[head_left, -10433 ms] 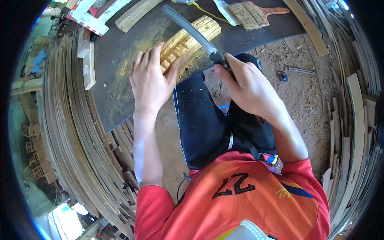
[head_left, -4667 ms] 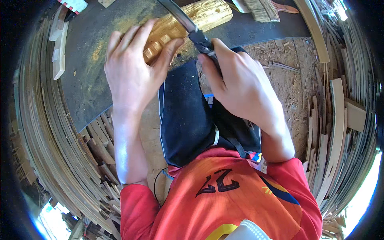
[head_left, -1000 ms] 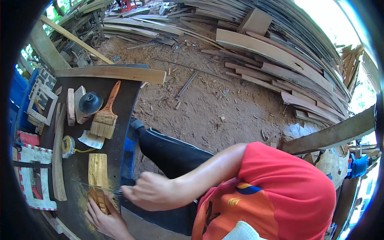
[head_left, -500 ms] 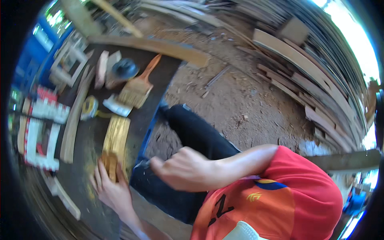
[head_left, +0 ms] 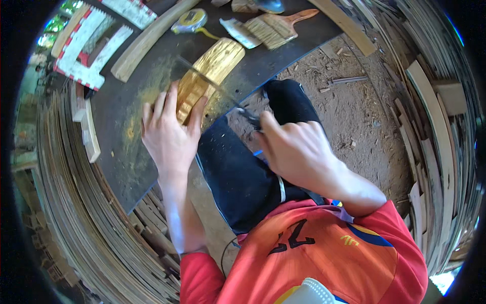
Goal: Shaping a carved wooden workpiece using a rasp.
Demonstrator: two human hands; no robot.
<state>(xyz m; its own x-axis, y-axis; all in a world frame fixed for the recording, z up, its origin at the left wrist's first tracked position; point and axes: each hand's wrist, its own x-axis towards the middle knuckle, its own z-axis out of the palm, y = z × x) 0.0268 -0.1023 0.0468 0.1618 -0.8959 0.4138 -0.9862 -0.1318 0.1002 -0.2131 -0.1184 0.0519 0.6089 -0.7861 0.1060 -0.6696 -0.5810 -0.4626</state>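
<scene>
- The right hand (head_left: 296,152) was closed around the handle of a saw (head_left: 217,88), the blade running up-left across the wood block (head_left: 207,76).
- The left hand (head_left: 169,134) lay palm-down on the block's near end, fingers spread over it, pinning it to the dark bench (head_left: 121,152).
- The block sat near the bench's right edge, ringed by yellow sawdust.
- Beyond it lay a brush (head_left: 276,25), a tape measure (head_left: 190,21) and a long wood strip (head_left: 152,38) toward the far edge.
- Risk, as I judge it: the left fingertips sat just beside the blade, so a slipping stroke could catch them.
- The block, held by one hand only, could twist and bind the blade.
</scene>
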